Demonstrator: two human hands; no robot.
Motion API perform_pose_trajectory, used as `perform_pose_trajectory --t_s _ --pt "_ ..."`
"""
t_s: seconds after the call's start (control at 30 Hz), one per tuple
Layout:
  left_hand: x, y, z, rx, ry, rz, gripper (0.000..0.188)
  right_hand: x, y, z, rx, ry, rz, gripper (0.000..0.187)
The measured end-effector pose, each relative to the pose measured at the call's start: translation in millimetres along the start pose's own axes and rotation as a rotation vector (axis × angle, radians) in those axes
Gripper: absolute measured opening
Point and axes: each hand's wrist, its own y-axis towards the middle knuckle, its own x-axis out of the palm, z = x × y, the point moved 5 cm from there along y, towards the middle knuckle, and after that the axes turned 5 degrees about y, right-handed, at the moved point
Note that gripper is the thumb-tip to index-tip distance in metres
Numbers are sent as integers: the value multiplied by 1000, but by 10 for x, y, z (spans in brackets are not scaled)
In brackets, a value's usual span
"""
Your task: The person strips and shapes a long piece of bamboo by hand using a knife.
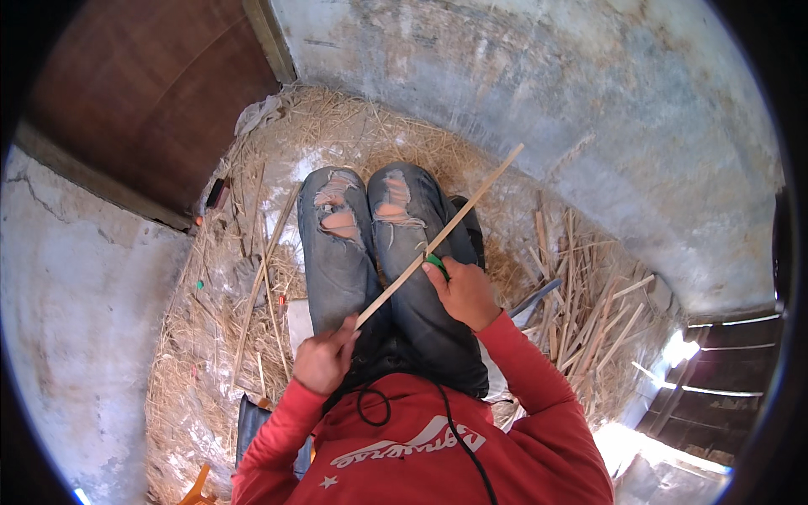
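Note:
A long, thin strip of pale wood or bamboo (473,204) runs slantwise over my lap, from near left to far right. Its near end is gripped by my left hand (324,358), with the fingers closed around it. My right hand (465,292) is closed on a small green tool (436,263), which touches the strip at about its middle, above my right thigh. Only the green part of the tool shows; its working edge is hidden, so I cannot tell its exact kind. Beneath the strip are my legs in torn jeans (337,261).
Many loose wood strips (589,311) lie heaped on the right, with a dark flat object (539,295) beside them. Straw and shavings (227,328) cover the floor. A pale wall (539,76) curves ahead and right; a brown door (151,101) stands far left. An orange object (198,486) lies near left.

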Motion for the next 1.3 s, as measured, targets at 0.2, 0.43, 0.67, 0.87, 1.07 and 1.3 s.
perform_pose_trajectory --t_s 0.2,0.43,0.67,0.87,1.07,1.3 --pt "-538 -609 -321 -28 40 -102 34 -75 58 51 29 29 5 52" --pt "-878 -1078 -675 -40 154 -168 29 -403 428 1053 306 -24 226 50" --pt "-894 -1630 -1251 -201 -44 -150 19 -1559 407 2919 571 16 512 66" --pt "-247 -772 -745 -213 -258 -169 21 -1162 519 1669 368 209 394 57" --pt "3 55 -84 -205 -277 -134 18 -569 190 283 184 230 31 47" --pt "280 577 221 -166 -313 -124 19 -172 -30 -41 29 169 -103 52"
